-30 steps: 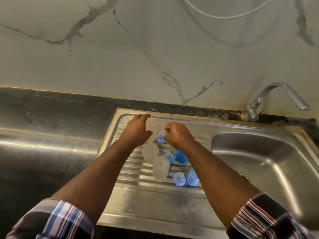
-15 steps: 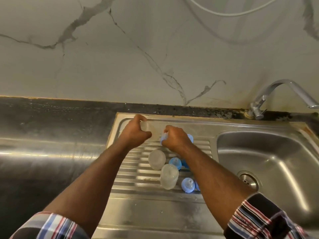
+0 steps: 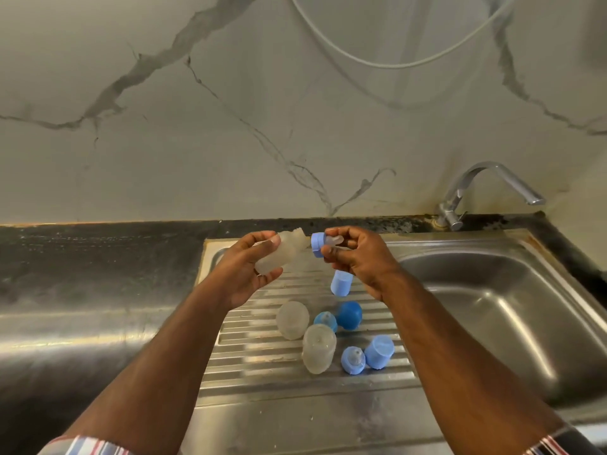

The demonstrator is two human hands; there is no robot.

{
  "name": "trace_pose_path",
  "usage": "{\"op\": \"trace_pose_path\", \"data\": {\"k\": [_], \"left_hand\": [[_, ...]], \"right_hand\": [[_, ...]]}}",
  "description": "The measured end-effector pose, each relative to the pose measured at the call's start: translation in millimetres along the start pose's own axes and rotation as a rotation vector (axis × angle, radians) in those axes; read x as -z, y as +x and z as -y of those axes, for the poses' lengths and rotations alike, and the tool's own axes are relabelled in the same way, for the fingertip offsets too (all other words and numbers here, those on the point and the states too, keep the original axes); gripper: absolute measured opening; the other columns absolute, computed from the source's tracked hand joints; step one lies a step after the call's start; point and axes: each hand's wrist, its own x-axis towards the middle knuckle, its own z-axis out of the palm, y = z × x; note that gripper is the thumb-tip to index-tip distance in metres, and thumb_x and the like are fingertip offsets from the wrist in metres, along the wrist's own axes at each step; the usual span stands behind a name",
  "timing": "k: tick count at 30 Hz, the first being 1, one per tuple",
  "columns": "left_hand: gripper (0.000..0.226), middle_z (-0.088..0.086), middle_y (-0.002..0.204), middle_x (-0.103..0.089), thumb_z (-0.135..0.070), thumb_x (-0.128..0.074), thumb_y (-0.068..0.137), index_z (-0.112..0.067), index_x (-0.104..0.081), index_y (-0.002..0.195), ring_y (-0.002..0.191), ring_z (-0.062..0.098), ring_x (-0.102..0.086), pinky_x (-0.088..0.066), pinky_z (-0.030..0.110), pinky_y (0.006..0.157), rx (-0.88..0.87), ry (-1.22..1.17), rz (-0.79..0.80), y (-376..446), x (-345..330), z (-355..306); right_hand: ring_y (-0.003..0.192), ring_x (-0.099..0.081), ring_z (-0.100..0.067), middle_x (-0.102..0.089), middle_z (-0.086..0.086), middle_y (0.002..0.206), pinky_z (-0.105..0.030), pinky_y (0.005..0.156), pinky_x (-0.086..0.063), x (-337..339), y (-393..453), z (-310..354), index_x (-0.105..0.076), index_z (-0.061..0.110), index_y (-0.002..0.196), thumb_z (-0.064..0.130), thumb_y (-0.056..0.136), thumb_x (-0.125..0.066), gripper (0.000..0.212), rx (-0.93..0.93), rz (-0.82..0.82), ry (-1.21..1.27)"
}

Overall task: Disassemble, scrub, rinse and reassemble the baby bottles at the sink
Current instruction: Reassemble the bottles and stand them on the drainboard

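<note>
Left hand (image 3: 244, 269) raised above the far end of the ribbed drainboard (image 3: 253, 356), fingers and thumb curled round a frosted clear bottle body (image 3: 279, 252), held tilted with its open neck pointing right; right hand (image 3: 358, 257) level with it, fingertips pinching a blue collar with a clear teat (image 3: 323, 243), collar facing left toward the bottle neck, just beside it with a small gap between, not yet joined.

Below the right hand, on the far part of the drainboard, a pale blue cap (image 3: 341, 283) standing tilted; nearer, a second frosted bottle body (image 3: 292, 320) and a third (image 3: 318, 349) lying just beside each other, whether touching cannot be told; between them and to the right, a blue collar with teat (image 3: 326, 321) next to a darker blue rounded cap (image 3: 349, 315); nearest on the right, another blue collar with teat (image 3: 353, 360) touching a pale blue cap (image 3: 379, 352) lying on its side.

Right of the drainboard, the steel sink basin (image 3: 492, 310); chrome tap (image 3: 486, 192) at the far rim, spout reaching right; dark counter (image 3: 82, 274) stretching left; veined marble wall (image 3: 197, 126) behind, with a white hose (image 3: 387, 62) looping across it; striped sleeves (image 3: 85, 446) at the near edge on both forearms.
</note>
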Motion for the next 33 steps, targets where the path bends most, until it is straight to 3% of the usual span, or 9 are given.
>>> {"op": "trace_pose_path", "data": {"k": [5,9,12,16,18,20,22,28,33], "left_hand": [[0.057,0.01,0.124,-0.067,-0.026,-0.082,0.072,-0.016,-0.066,0.126,0.111,0.028,-0.065,-0.057,0.038,0.083,-0.012,0.064,-0.009,1.7,-3.1,-2.1],[0.057,0.011,0.126,-0.066,-0.026,-0.083,0.071,-0.017,-0.066,0.126,0.118,0.032,-0.062,-0.058,0.039,0.085,-0.012,0.091,-0.017,0.3,-9.6,-3.5],[0.042,0.009,0.124,-0.066,-0.015,-0.078,0.083,-0.018,-0.068,0.123,0.115,0.032,-0.062,-0.058,0.042,0.089,-0.014,0.101,-0.004,-2.9,-14.7,-5.6],[0.019,0.005,0.117,-0.067,-0.012,-0.071,0.091,-0.02,-0.075,0.109,0.109,0.031,-0.064,-0.061,0.04,0.083,-0.097,0.31,-0.031,-2.5,-25.1,-11.3],[0.011,0.002,0.11,-0.067,-0.03,-0.075,0.09,-0.024,-0.076,0.099,0.1,0.021,-0.066,-0.061,0.035,0.076,-0.264,0.569,-0.123,3.5,-32.5,-16.7],[0.036,-0.009,0.111,-0.061,-0.047,-0.081,0.081,-0.034,-0.073,0.114,0.094,0.004,-0.06,-0.054,0.024,0.075,-0.476,0.954,-0.123,13.6,-37.7,-21.0],[0.064,-0.015,0.114,-0.058,-0.051,-0.082,0.078,-0.039,-0.06,0.136,0.096,0.0,-0.057,-0.046,0.018,0.08,-0.579,1.183,-0.03,19.0,-43.6,-24.7],[0.051,-0.017,0.119,-0.068,-0.044,-0.08,0.083,-0.033,-0.065,0.13,0.108,0.006,-0.062,-0.053,0.032,0.095,-0.68,1.118,0.001,19.4,-45.6,-24.2],[0.053,-0.011,0.12,-0.07,-0.045,-0.08,0.082,-0.03,-0.065,0.131,0.108,0.01,-0.064,-0.055,0.036,0.095,-0.665,1.075,-0.007,20.0,-45.9,-21.9]], "right_hand": [[0.081,-0.075,-0.028,-0.074,-0.015,0.093,-0.026,0.067,-0.061,8.9,-1.7,6.2,-0.07,0.011,0.097,0.011,0.091,-0.071,0.006,0.046,-0.083,-0.106],[0.074,-0.075,-0.02,-0.073,-0.013,0.093,-0.026,0.064,-0.061,8.9,2.6,4.3,-0.066,0.003,0.099,0.012,0.095,-0.066,0.01,0.038,-0.079,-0.213],[0.08,-0.073,-0.019,-0.071,-0.007,0.094,-0.029,0.07,-0.062,9.3,3.7,3.1,-0.066,0.007,0.099,0.016,0.096,-0.065,0.009,0.053,-0.088,-0.314],[0.086,-0.068,-0.015,-0.073,0.001,0.093,-0.028,0.079,-0.056,8.0,6.9,5.9,-0.074,0.016,0.099,0.022,0.093,-0.068,0.011,0.275,-0.156,-0.489],[0.086,-0.068,-0.012,-0.073,0.005,0.093,-0.028,0.079,-0.056,5.8,9.6,9.8,-0.074,0.019,0.102,0.025,0.092,-0.07,0.012,0.328,-0.174,-0.463],[0.086,-0.067,-0.007,-0.072,0.01,0.092,-0.025,0.08,-0.056,1.9,12.8,12.9,-0.074,0.021,0.103,0.026,0.09,-0.073,0.014,0.35,-0.159,-0.457],[0.087,-0.068,-0.005,-0.072,0.011,0.092,-0.022,0.081,-0.056,-3.1,15.1,15.8,-0.075,0.019,0.103,0.019,0.087,-0.076,0.016,0.372,-0.149,-0.461],[0.078,-0.074,-0.016,-0.074,-0.002,0.083,-0.029,0.069,-0.062,-9.7,14.9,20.8,-0.076,0.009,0.093,0.004,0.084,-0.078,0.01,0.304,-0.158,-0.146],[0.09,-0.074,-0.028,-0.074,-0.01,0.095,-0.039,0.075,-0.063,-10.8,12.1,22.3,-0.073,0.006,0.097,0.003,0.087,-0.075,0.011,0.155,-0.104,0.093]]}}
